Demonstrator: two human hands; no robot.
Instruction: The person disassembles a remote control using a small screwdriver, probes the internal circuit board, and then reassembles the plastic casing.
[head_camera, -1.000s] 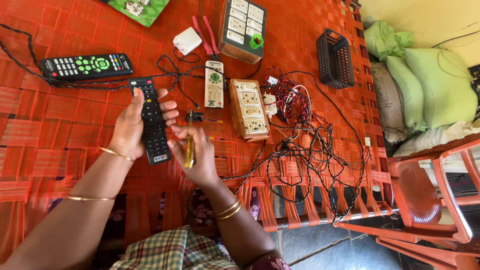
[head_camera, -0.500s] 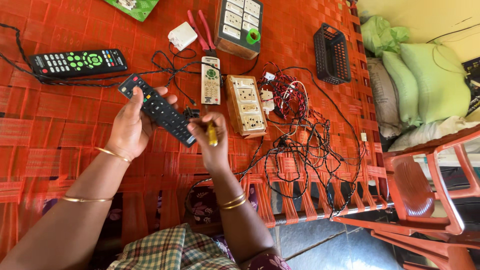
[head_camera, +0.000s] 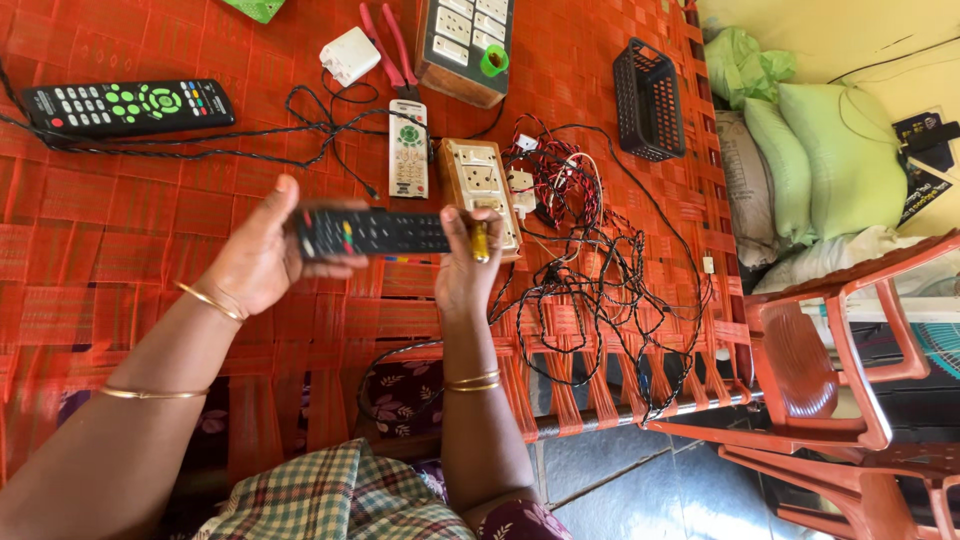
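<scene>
Gripping black remote (head_camera: 372, 234): left hand (head_camera: 262, 255); right hand (head_camera: 462, 272) clutches yellow tool (head_camera: 480, 242).

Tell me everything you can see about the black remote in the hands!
The black remote is a long, slim bar of what looks like plastic, with rows of small buttons, a few coloured. It is held level, lying sideways above the red woven cot. The left hand grips its left end; the right hand steadies its right end while also holding a small yellow tool.

big remote (head_camera: 127, 106) upper left on woven cot (head_camera: 120, 260). small remote (head_camera: 407, 148) left of switchboard (head_camera: 480, 180). wire tangle (head_camera: 600, 280) right, basket (head_camera: 647, 98) above it.
</scene>
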